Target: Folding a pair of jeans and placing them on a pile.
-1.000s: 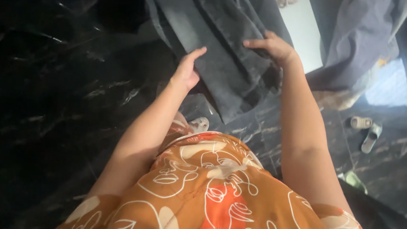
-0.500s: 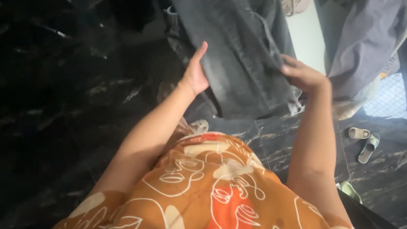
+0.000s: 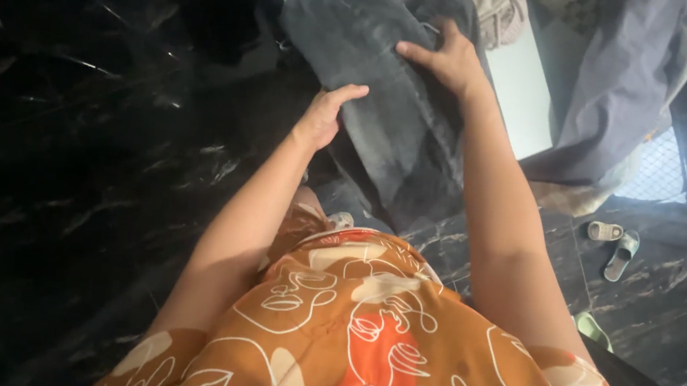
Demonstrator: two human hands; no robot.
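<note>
- Both hands are on a dark grey, faded denim garment [image 3: 395, 97] that hangs down from the edge of a white table [image 3: 522, 84] toward the black marbled floor [image 3: 66, 191].
- Left hand [image 3: 323, 117] curls loosely around the garment's left edge, fingers bent over the cloth and thumb beneath; a moment ago it was flatter, held upright against the fabric.
- Right hand [image 3: 445, 57] now lies spread and palm-down on the upper part of the denim, pressing it near the table's edge; half a second ago it was lower and farther right, pinching the garment's right side.
- That shift has brought the cloth narrower and more gathered between the hands, with the right side folded in over the middle.
- Lower end of the denim dangles free above the floor, just ahead of the person's orange patterned dress [image 3: 364, 329].
- Beyond it on the table lies a pale beige cloth [image 3: 496, 6]; to the right hangs a lilac-grey sheet [image 3: 614, 85].
- On the floor near the right edge sit a pair of light sandals [image 3: 616, 240].
</note>
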